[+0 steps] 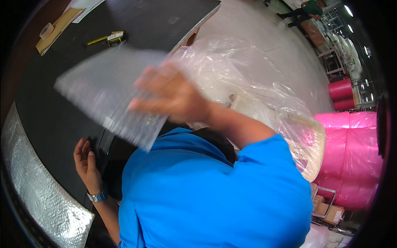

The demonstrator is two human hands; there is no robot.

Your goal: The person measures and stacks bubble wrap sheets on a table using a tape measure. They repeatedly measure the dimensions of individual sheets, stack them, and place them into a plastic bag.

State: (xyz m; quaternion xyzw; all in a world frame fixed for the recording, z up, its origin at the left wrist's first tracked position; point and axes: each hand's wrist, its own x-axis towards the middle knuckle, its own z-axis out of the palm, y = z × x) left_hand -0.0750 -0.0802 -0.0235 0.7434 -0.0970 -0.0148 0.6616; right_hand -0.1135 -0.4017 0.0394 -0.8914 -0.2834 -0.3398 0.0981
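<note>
A translucent bubble-wrap piece, blurred by motion, spans the near side of the black table, one corner reaching over my blue shirt. Across its right part is my right hand, smeared by motion, thumb and fingers apart. Whether the fingers grip the wrap or only lie over it is unclear. My left hand, with a metal watch on the wrist, is at the table's near edge. Its fingers are loosely extended and hold nothing; it is apart from the wrap.
A yellow tape measure lies partly pulled out, beyond the wrap. Farther left are a tape roll and brown cardboard. Silvery bubble sheet lies at left. Clear plastic film and pink wrapped rolls stand right; a person is far off.
</note>
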